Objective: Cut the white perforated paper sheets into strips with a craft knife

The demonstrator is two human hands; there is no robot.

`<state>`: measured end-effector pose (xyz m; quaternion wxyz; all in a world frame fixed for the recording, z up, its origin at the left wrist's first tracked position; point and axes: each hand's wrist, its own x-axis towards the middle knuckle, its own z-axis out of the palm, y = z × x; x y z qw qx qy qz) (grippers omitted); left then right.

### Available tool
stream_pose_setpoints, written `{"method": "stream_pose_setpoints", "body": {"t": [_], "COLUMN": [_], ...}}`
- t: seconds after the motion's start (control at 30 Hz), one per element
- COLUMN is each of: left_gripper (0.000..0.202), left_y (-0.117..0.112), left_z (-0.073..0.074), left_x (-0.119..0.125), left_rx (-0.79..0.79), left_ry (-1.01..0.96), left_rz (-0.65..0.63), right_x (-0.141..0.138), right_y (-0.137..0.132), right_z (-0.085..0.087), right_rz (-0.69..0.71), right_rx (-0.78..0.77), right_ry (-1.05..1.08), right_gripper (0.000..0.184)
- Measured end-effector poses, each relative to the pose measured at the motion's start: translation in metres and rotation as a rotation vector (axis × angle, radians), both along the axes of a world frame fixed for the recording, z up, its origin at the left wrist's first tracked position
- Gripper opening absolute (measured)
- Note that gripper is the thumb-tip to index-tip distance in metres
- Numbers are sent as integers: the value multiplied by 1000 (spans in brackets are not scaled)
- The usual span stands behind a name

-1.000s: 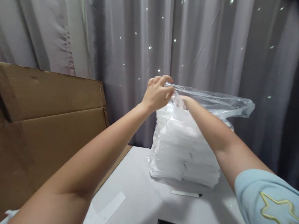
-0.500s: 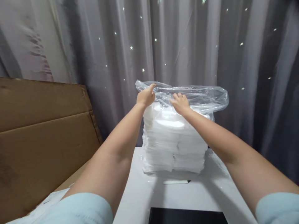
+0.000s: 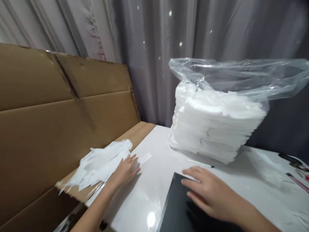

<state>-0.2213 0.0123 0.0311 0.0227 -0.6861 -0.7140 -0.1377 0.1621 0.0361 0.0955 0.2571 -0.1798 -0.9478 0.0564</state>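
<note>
My left hand (image 3: 126, 169) is open, fingers spread, at the right edge of a loose pile of white sheets (image 3: 98, 162) on a cardboard flap; whether it touches them I cannot tell. A small white strip (image 3: 145, 158) lies just past its fingertips. My right hand (image 3: 205, 190) hovers with spread fingers over a flat black panel (image 3: 171, 206) at the table's near side and holds nothing. Behind it stands a tall stack of folded white sheets (image 3: 212, 129) in a clear plastic bag (image 3: 241, 75), whose mouth gapes at the top.
A large cardboard box (image 3: 101, 119) rises on the left. A thin white, dark-tipped tool (image 3: 200, 163) lies before the stack on the white table (image 3: 142, 190). Crumpled clear plastic (image 3: 267, 170) and a dark-handled item (image 3: 289, 158) sit at right. Grey curtains (image 3: 154, 80) hang behind.
Both my hands have left the bag's mouth and come down, the left to the loose sheets, the right over the black panel. The view has turned left and down.
</note>
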Motion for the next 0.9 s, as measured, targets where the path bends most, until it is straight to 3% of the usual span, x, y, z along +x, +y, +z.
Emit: {"method": "stream_pose_setpoints", "body": {"t": [0.1, 0.17, 0.37, 0.47, 0.6, 0.63, 0.7, 0.73, 0.77, 0.8, 0.9], "left_gripper": [39, 35, 26, 31, 34, 31, 32, 35, 38, 41, 47], "left_y": [-20, -21, -3, 8, 12, 11, 10, 10, 13, 17, 35], "left_z": [-25, -30, -21, -13, -3, -1, 1, 2, 2, 1, -5], "left_x": [-13, -14, -6, 19, 89, 107, 133, 139, 138, 130, 81], "left_rx": [-74, -93, -17, 47, 72, 39, -155, -215, -250, -249, -180], "left_ry": [-34, -67, -204, -300, -400, -424, -506, -538, -546, -520, -185], "left_rz": [91, 97, 105, 56, -156, -269, -617, -677, -670, -579, -101], "right_x": [-10, -17, -21, -20, -20, -19, -15, -12, -8, -5, 0], "right_y": [-53, -71, -78, -71, -59, -56, -48, -44, -41, -39, -39], "right_z": [-55, -75, -89, -100, -124, -130, -140, -143, -145, -145, -138], "right_rz": [-51, -76, -133, -191, -391, -469, -628, -696, -751, -792, -789], "right_rx": [-263, -386, -590, -614, -666, -679, -697, -703, -706, -702, -696], "right_ry": [-148, -171, -56, 24, 234, 318, 487, 553, 595, 611, 468], "right_gripper": [25, 25, 29, 30, 29, 32, 39, 41, 42, 41, 39]}}
